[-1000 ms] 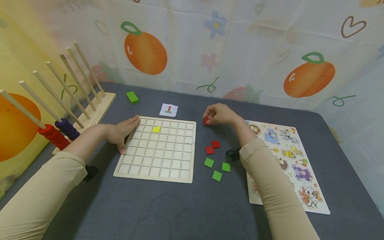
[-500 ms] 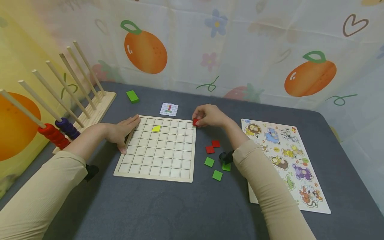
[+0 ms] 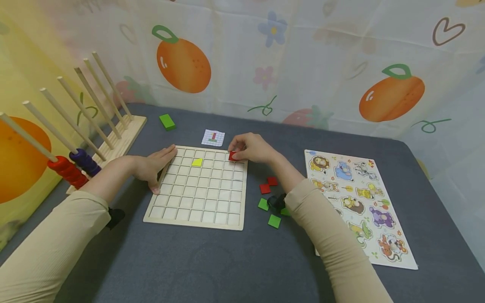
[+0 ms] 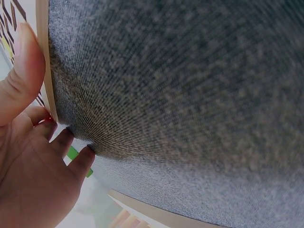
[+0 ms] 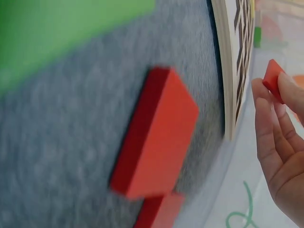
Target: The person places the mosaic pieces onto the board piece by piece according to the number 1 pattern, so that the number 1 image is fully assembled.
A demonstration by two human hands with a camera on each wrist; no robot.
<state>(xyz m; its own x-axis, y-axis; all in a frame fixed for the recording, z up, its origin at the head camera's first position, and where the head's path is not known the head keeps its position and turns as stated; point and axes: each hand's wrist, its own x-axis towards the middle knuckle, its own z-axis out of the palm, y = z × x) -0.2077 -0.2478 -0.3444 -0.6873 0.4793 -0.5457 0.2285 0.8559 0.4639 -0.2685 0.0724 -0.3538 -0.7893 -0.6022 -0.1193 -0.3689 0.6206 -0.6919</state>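
A wooden grid board (image 3: pixel 193 216) lies on the dark table with a yellow square tile (image 3: pixel 197 162) in its upper part. My left hand (image 3: pixel 147 167) rests along the board's left edge, thumb and fingers spread and fairly straight. My right hand (image 3: pixel 254 148) pinches a red square tile (image 3: pixel 233 156) between thumb and fingers over the board's upper right part. The right wrist view shows that red tile (image 5: pixel 272 80) held at the fingertips. Two more red tiles (image 3: pixel 265 189) lie right of the board, with several green tiles (image 3: pixel 274 221) nearer, one partly hidden by the wrist camera.
A small card (image 3: pixel 213 138) with a gridded red and green pattern lies behind the board. Beyond the left hand stands a wooden peg rack (image 3: pixel 134 125) with red and purple beads. A green block (image 3: pixel 167 122) sits at the back; an animal puzzle board (image 3: pixel 363 210) lies right.
My right hand has moved left with the red tile, from the table beside the board to over its upper right part. The left hand stays in place.
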